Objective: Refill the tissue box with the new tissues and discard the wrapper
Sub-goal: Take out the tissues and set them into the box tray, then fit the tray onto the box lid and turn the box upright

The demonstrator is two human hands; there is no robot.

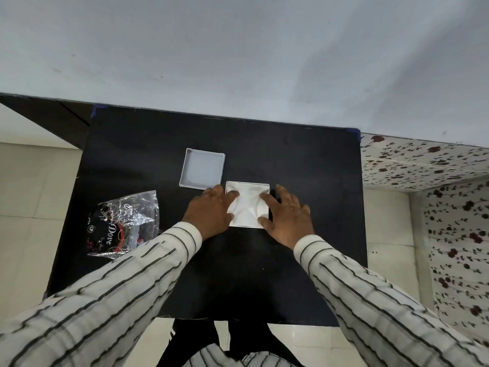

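A square white tissue box [248, 185] stands open at the middle of the black table, with white tissues [247, 205] inside it. My left hand [210, 211] rests at its left side, fingers spread onto the tissues. My right hand [287, 215] lies at its right side, fingers also pressing on the tissues. The box's white lid [202, 168] lies upside down just behind and left of the box. The crumpled clear plastic wrapper [124, 223] with black and red print lies near the table's left edge.
The black table [304, 160] stands against a pale wall. Light floor tiles show on both sides, and a surface with a floral pattern [449, 207] runs along the right.
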